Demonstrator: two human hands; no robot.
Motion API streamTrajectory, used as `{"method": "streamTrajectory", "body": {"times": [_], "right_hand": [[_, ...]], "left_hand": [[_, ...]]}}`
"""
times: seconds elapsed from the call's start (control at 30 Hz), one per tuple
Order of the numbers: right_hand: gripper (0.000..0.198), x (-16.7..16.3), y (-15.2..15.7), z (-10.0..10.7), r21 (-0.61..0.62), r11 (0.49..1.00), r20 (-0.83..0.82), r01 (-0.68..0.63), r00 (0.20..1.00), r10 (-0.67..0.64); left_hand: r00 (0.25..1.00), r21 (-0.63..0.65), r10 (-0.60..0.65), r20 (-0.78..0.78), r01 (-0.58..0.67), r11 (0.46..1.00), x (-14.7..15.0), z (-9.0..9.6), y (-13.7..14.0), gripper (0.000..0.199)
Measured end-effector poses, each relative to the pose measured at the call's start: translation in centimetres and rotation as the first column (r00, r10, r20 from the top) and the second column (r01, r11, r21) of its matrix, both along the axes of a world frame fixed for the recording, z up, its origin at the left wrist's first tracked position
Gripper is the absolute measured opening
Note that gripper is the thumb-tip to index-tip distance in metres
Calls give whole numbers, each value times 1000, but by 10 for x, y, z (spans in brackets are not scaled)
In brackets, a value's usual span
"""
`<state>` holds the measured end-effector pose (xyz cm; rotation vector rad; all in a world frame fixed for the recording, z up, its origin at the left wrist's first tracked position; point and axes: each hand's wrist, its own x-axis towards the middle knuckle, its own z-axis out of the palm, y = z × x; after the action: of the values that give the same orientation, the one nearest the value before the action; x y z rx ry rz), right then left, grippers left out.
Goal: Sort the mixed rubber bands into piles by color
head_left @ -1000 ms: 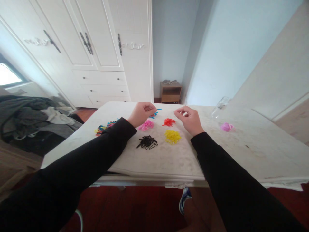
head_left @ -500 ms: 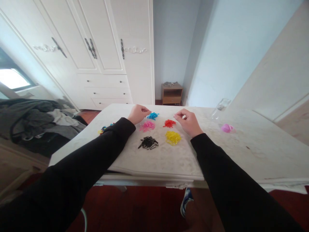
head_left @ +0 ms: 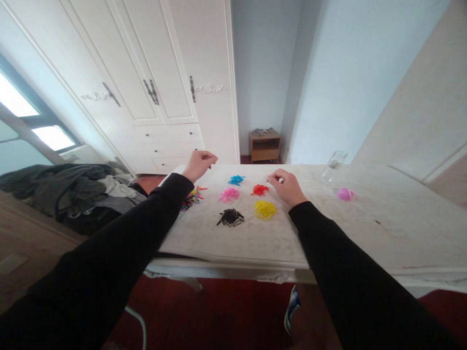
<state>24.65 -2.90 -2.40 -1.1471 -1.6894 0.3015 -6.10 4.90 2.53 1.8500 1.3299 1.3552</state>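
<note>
Small rubber bands lie sorted by colour in loose piles on the table: a blue pile [head_left: 237,180], a pink pile [head_left: 229,194], a red pile [head_left: 260,189], a yellow pile [head_left: 265,210] and a black pile [head_left: 231,218]. My left hand [head_left: 200,165] hovers above the table's far edge, left of the blue pile, thumb and fingertips pinched together. Partly behind my left forearm is a mixed-colour pile [head_left: 192,197]. Just right of the red pile, my right hand [head_left: 287,187] is closed in a pinch. Whatever either pinch holds is too small to make out.
A clear glass jar [head_left: 333,166] and a pink bundle [head_left: 345,194] are on the right part of the white table [head_left: 365,233]. Dark clothes [head_left: 80,194] are heaped at the left. Beyond stand a white wardrobe [head_left: 175,58] and a small wooden nightstand [head_left: 265,146].
My left hand has moved left and away from the blue pile, uncovering more of the mixed pile. My right hand stays beside the red pile. The view has shifted slightly.
</note>
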Motion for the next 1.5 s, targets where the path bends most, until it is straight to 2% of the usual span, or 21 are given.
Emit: {"method": "streamTrajectory", "body": {"times": [0.07,0.17,0.33,0.53,0.7,0.83,1.07,1.27,1.5], "right_hand": [[22,1,1,-1,1,1000,8,7,1000,-7],[22,3,2,-3,-3,1000,27,10,1000,-10],[23,7,4,-6,-3,1000,41,18,999,-18],[26,8,3,-7,10,1000,65,16,998,-17],[26,8,2,-7,-4,1000,83,7,997,-6],[27,8,2,-8,-4,1000,93,8,996,-8],[27,6,2,-7,-31,999,115,20,993,-17],[29,6,1,-6,-48,999,130,10,992,-4],[29,5,2,-7,-60,998,138,6,990,2]], "left_hand": [[979,-82,-104,-174,91,992,-19,9,-2,16],[881,-257,-257,-398,162,953,-44,15,-9,17],[742,-301,-296,-601,133,944,-68,13,-23,20],[651,-335,-345,-676,146,931,-79,6,-32,23],[655,-295,-322,-684,156,943,-83,-2,-32,23],[649,-304,-337,-682,167,938,-86,-1,-30,25],[572,-264,-340,-746,216,940,-87,-3,-27,35],[490,-195,-273,-828,206,959,-79,-11,-26,23],[448,-165,-234,-863,189,968,-80,-12,-26,19]]}}
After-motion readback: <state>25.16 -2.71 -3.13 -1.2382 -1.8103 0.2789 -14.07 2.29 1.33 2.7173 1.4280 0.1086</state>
